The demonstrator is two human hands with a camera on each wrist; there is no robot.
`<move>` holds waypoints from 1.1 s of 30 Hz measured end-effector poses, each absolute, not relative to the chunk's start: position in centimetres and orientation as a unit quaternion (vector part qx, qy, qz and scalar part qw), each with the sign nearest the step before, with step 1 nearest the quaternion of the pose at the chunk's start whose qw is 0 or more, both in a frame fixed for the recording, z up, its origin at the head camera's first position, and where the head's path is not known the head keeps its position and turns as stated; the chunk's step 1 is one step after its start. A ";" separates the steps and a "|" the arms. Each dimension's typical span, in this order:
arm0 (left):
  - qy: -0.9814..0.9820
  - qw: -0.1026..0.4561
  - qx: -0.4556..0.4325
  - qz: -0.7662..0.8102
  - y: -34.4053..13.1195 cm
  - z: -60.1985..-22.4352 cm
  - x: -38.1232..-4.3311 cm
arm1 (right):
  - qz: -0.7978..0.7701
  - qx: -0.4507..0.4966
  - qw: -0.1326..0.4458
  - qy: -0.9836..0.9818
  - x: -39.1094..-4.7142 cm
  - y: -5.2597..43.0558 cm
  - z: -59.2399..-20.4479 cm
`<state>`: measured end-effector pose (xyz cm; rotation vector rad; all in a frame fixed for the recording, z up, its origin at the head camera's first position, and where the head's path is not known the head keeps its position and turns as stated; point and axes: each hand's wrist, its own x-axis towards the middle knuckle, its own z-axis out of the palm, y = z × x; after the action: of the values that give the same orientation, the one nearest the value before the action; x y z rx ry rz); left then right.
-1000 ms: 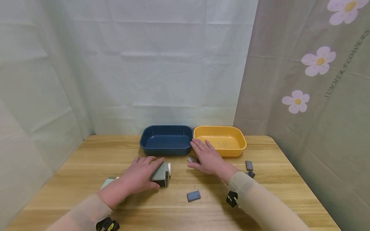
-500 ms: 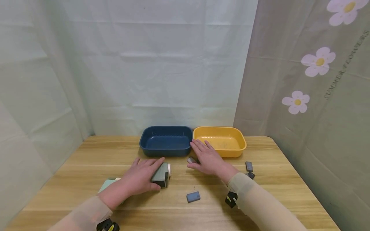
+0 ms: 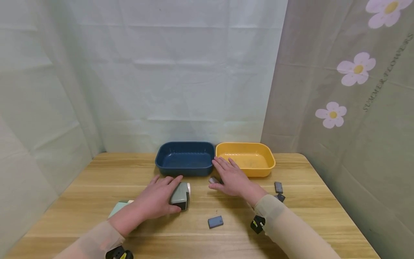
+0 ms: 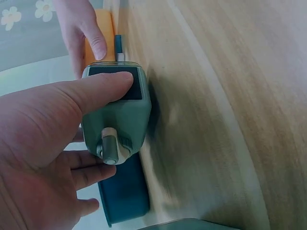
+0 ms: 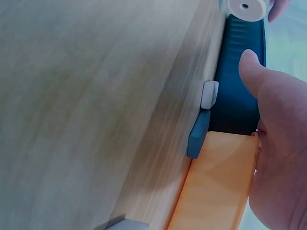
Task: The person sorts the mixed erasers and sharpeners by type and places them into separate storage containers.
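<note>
My left hand is around a grey-green box-shaped device on the table. Its thumb lies over a black panel on the device's end; the fingers extend, nearly straight, along the far side. Below that panel juts a small crank-like lever, and a white round piece with a dark hole shows on another face. My right hand, fingers extended, is in front of the trays. By its thumb lies a small block, pale at one end and dark at the other, partly hidden by the hand.
A dark blue tray and a yellow tray stand side by side at the back. One grey-blue block lies near the front, with further small blocks on the right. A mint-green thing shows behind my left forearm.
My left thumb has slid slightly right over the device's black panel. My right hand, the trays and the blocks look the same apart from a slight camera shift.
</note>
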<state>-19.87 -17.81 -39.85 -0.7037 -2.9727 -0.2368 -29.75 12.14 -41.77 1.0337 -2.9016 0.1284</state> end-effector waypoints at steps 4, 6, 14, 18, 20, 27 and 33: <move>-0.969 0.052 -0.229 -0.079 -17.7 -39.4 -20.0 | 0.044 0.334 0.028 -0.941 -29.8 12.2 -41.7; -0.969 0.057 -0.229 -0.078 -17.6 -39.1 -20.0 | 0.050 0.334 0.027 -0.941 -29.8 12.2 -41.7; -0.967 0.079 -0.232 -0.066 -17.5 -38.2 -20.5 | 0.064 0.333 0.025 -0.940 -29.9 12.3 -41.7; -0.967 0.089 -0.227 -0.073 -17.5 -37.8 -20.5 | 0.069 0.335 0.028 -0.939 -29.9 12.3 -41.6; -0.967 0.095 -0.224 -0.075 -17.4 -37.6 -20.5 | 0.073 0.331 0.023 -0.940 -29.9 12.3 -41.6; -0.965 0.118 -0.222 -0.076 -17.1 -37.1 -21.1 | 0.088 0.325 0.010 -0.941 -29.9 12.2 -41.6; -0.966 0.124 -0.214 -0.079 -17.1 -36.4 -22.2 | 0.095 0.331 0.015 -0.939 -30.0 12.2 -41.7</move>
<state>-22.16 -17.08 -36.39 -0.6241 -2.8155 -0.2291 -30.04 12.22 -41.68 1.0301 -2.9222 0.2956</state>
